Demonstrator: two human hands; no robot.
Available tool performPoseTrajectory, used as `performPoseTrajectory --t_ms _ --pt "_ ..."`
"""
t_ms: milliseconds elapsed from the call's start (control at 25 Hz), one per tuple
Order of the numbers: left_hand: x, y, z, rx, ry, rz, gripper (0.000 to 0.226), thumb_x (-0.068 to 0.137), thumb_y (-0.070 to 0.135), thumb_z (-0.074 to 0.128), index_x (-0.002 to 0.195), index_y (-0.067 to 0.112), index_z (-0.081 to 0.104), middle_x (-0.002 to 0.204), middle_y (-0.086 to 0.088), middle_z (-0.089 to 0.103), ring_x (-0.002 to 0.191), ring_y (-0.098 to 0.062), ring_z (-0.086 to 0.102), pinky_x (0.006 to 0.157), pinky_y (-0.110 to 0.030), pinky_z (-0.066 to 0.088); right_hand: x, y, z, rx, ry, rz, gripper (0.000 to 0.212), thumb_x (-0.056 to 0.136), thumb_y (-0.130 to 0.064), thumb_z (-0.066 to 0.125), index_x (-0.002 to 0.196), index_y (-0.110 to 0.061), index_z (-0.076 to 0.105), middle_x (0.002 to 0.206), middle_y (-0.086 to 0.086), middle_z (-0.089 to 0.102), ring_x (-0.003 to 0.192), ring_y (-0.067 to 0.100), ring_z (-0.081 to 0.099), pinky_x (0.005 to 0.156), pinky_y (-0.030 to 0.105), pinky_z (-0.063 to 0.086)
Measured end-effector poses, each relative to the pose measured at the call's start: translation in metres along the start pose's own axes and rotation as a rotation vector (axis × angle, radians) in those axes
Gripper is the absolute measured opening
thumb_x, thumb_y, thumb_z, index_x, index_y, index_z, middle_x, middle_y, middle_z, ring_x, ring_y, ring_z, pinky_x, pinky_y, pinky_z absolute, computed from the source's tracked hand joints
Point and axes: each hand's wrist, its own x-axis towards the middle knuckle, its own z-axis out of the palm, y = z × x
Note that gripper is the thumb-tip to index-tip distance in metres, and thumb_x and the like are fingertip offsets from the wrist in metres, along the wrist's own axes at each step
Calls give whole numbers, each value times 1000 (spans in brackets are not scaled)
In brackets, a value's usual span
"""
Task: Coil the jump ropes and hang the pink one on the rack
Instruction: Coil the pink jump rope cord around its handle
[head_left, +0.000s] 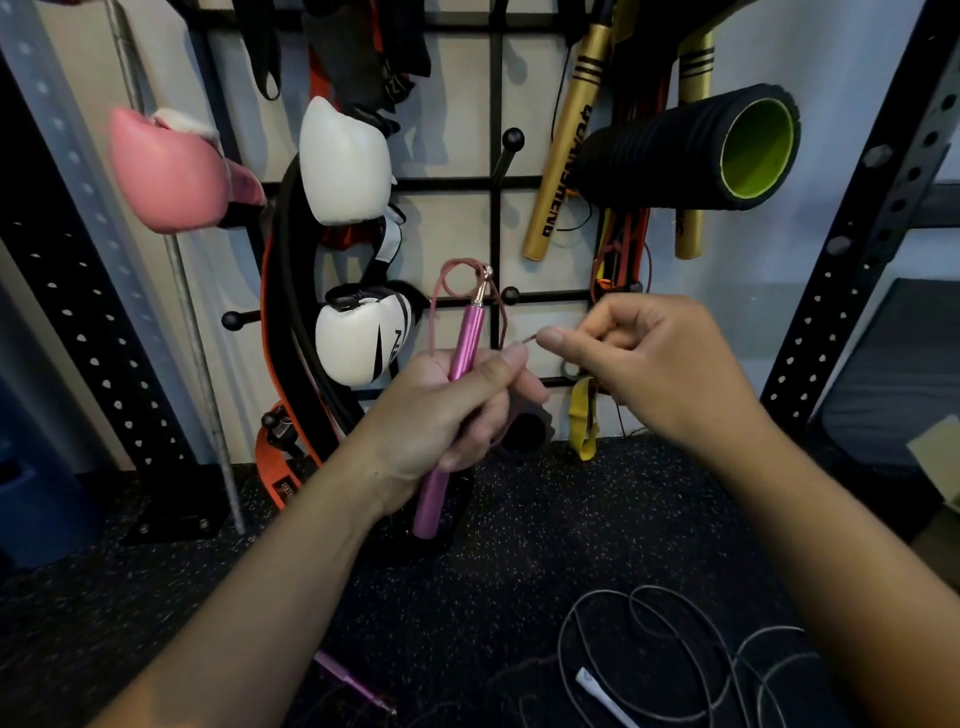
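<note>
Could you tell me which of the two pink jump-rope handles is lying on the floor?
The pink handle at the bottom edge lies on the floor; the other handle is gripped upright in the left hand.

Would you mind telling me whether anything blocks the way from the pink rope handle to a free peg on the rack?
Nothing visible does: the pink metal jump-rope handle in the left hand sits just below a bare black ball-tipped peg on the black wall rack.
</note>
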Motion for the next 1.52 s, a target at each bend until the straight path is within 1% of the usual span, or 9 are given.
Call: performPoseTrajectory --t_ms 240,400,600,720,880,1000,1120,1400,1520 --pt "1 -3 -1 -155 46 34 27 97 24 54 88 15 78 75 -4 77 56 -12 71 53 -19 54 4 8 6 177 -101 96 15 104 -14 58 107 -15 73 75 -3 76 44 8 43 44 20 36" --pt "0 -6 -3 -213 103 33 31 95 34 55 84 12 73 45 7 47 28 -2 34 33 -15 28 0 9 8 115 11 116 22 97 -34 70 89 -13 71 59 5 74 42 20 38 41 22 34" --pt "-4 7 -1 -309 42 -46 31 91 26 56 71 15 77 49 3 64 36 -7 57 38 -17 45 3 14 8 193 -39 61 21 106 -18 55 108 -20 76 69 1 64 54 15 42 52 21 38" --pt "-5 7 -7 -443 -110 -63 34 99 28 53 71 15 67 35 8 47 24 0 40 31 -18 25 -2 16 15 396 12 186 13 101 -24 65 105 -13 70 74 8 75 40 14 34 37 22 28" --pt "8 6 1 -906 135 52 35 99 11 49 89 -1 80 71 0 75 44 -2 63 41 -13 47 -13 19 37 307 -238 287 19 103 -34 60 100 -16 67 64 4 66 40 15 34 38 20 25" --pt "20 0 -4 -562 381 177 35 107 4 38 121 -5 68 110 -9 79 90 -12 77 71 -19 58 -22 9 45 126 -600 218 18 109 -28 50 117 -30 67 67 7 69 40 21 41 35 23 33" --pt "16 -6 -20 312 399 183 26 110 11 38 126 11 59 100 4 80 93 -12 76 81 -26 58 -21 -6 32 43 -725 174 23 110 -27 47 123 -24 65 63 1 66 38 16 43 33 23 37" --pt "3 -4 -14 511 48 41 58 95 61 44 95 10 71 51 7 53 47 -13 48 52 -31 46 -5 -11 -2 52 -19 51 29 87 -39 79 78 -11 77 46 -6 54 38 4 38 43 14 34" --pt "4 -1 -14 521 16 -1 50 90 59 57 91 12 73 48 9 53 45 -9 46 53 -22 41 -5 -8 2 -11 -36 -49 22 99 -32 67 91 -15 78 48 -15 51 44 1 39 49 11 33"
